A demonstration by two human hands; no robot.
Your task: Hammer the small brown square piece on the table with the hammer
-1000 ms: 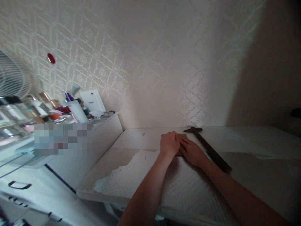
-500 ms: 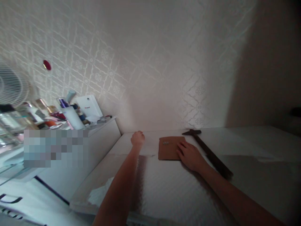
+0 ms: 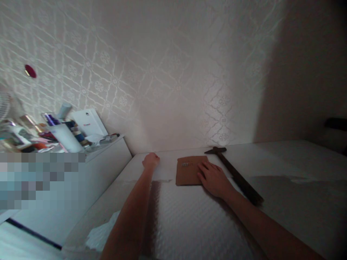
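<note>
Brown card (image 3: pixel 187 177) lies flat on the desk (image 3: pixel 287 159), roughly mid-view and toward the wall (image 3: pixel 176 54). Right hand (image 3: pixel 214 177) rests palm down on the card's right edge, fingers laid out and slightly spread, pressing on it rather than gripping. A short row of shiny bits (image 3: pixel 187 164) sits on the upper part of the card, just left of the fingertips (too small to make out).

Left hand (image 3: pixel 151 160) is to the left of the card, apart from it, near the back of the desk. Fingers curl inward like a loose fist; can't tell if they pinch anything, the inside is hidden.

Hammer (image 3: pixel 238 175) lies on the desk just right of the right hand, head toward the wall, handle slanting back toward the person and out to the right. Textured white sheet (image 3: pixel 187 216) covers the near part of the desk between the forearms. Crumpled white plastic (image 3: pixel 101 233) shows left of the left forearm (image 3: pixel 130 213).

Left side: white cabinet (image 3: pixel 108 173) beside the desk, top crowded with bottles (image 3: pixel 66 138) and a tilted white box (image 3: pixel 89 122); part of that side is pixelated. Red oval (image 3: pixel 30 71) on the patterned wall, sliver of a fan (image 3: pixel 3 104) at the left edge
</note>
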